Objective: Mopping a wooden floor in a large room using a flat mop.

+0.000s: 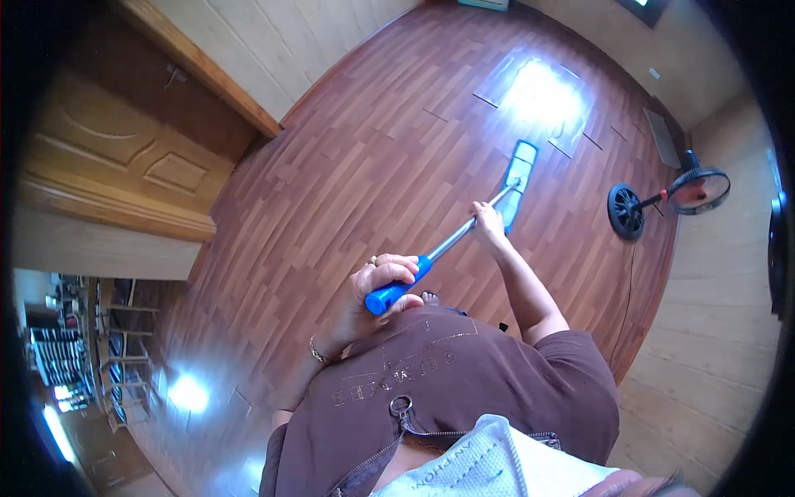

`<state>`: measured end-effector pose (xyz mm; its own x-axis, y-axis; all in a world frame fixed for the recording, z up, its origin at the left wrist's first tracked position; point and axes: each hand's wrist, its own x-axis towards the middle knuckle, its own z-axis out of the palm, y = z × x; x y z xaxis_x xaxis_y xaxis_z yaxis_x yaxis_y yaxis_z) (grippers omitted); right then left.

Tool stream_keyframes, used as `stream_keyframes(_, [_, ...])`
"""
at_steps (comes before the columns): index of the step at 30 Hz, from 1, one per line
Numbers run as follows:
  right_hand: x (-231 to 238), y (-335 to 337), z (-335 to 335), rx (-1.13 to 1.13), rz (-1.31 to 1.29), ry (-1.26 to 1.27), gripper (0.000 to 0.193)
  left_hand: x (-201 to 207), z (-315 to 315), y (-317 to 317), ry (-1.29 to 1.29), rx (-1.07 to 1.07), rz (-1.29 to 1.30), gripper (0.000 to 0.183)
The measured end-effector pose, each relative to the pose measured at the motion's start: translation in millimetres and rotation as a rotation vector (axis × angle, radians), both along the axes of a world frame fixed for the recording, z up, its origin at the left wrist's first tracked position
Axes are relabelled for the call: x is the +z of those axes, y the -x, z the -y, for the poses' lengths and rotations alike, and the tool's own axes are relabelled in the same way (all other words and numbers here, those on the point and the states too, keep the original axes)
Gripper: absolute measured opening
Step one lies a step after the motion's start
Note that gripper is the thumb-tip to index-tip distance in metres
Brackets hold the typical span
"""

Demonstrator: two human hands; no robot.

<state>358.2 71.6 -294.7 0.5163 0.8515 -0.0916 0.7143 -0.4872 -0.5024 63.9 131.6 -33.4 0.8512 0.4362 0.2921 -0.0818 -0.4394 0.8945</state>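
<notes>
A flat mop (454,238) with a silver pole and a blue grip slants across the middle of the view. My left hand (386,280) is wrapped round the blue grip near its top end, close to my body. Farther down, my right hand (489,224) closes round the silver pole, with that arm stretched forward. The long blue mop head (522,161) lies on the wood-plank floor (373,157), ahead and to the right. Part of the mop head is hidden behind my right hand and the pole.
On the right a fan (700,190) with a round black base (626,212) stands by the wall, its cord trailing along the floor. A wooden door (124,157) is at the left. Shelving (124,340) stands at the lower left. Bright light glares off the floor ahead.
</notes>
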Motion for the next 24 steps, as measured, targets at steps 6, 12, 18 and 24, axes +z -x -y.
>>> stream_keyframes(6, [-16.5,32.8,-69.4,0.307,0.024,-0.073,0.018,8.8,19.5,32.2,-0.179,0.161,-0.008,0.039])
stream_keyframes(12, [26.1,129.5,-91.4,0.610,-0.120,-0.147,0.012,43.4,59.7,82.1,-0.401,0.452,0.024,0.033])
stream_keyframes(18, [70.8,226.0,-63.8,1.138,-0.117,-0.227,0.016,97.2,123.4,115.0,-0.599,0.640,0.106,0.025])
stream_keyframes(24, [113.4,308.4,-3.4,1.501,-0.321,-0.139,0.014,134.2,194.4,139.1,-0.766,0.657,0.091,0.037])
